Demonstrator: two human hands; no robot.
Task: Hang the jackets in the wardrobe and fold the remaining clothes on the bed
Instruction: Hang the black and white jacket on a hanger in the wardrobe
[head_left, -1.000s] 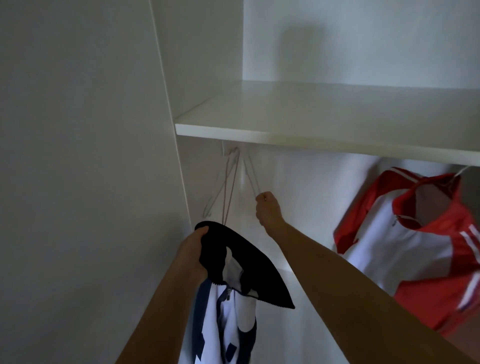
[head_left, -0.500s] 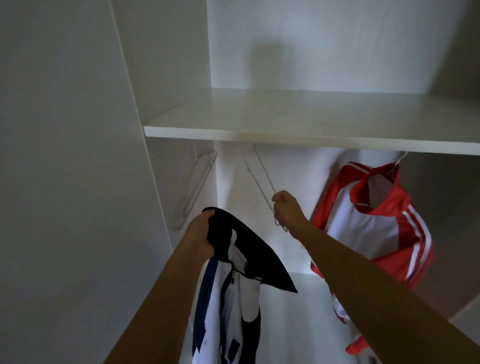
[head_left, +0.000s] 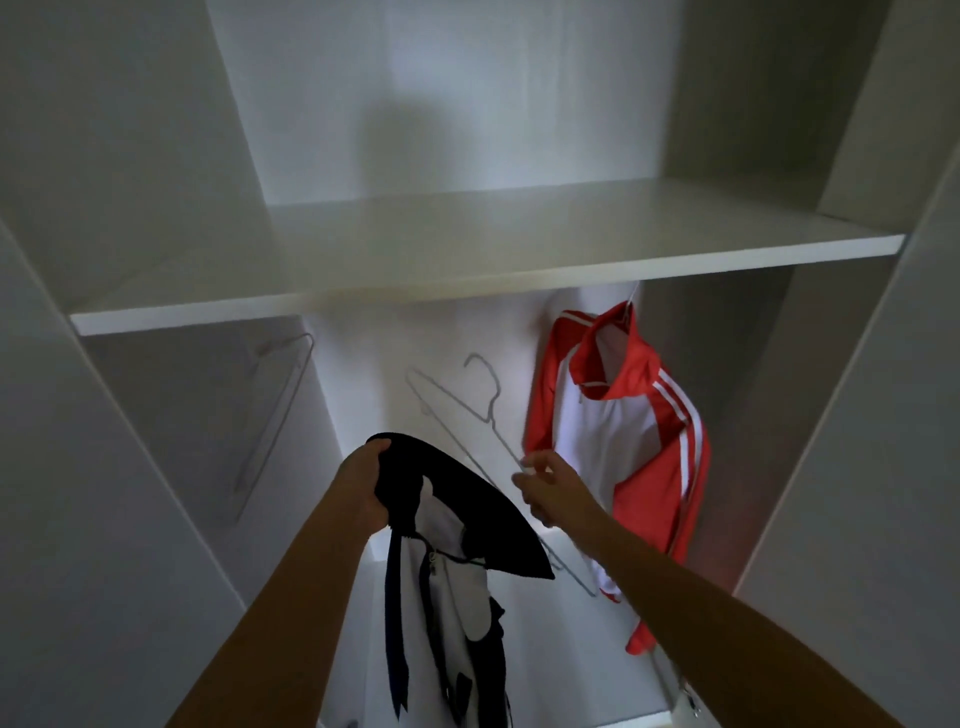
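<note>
Just right of the L hand (head_left: 363, 486), which grips the navy jacket (head_left: 483, 519) by its collar, the R hand (head_left: 550, 491) pinches a wire hanger (head_left: 488, 420), hook up, long axis slanting up-left to down-right beside the collar opening; red jacket (head_left: 623, 441) hangs further right.

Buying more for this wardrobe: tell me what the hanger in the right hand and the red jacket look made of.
The hanger is thin grey wire bent into a hook, likely bare metal. The red jacket is smooth, faintly shiny fabric with white stripes, probably polyester; the weave is not visible.
</note>
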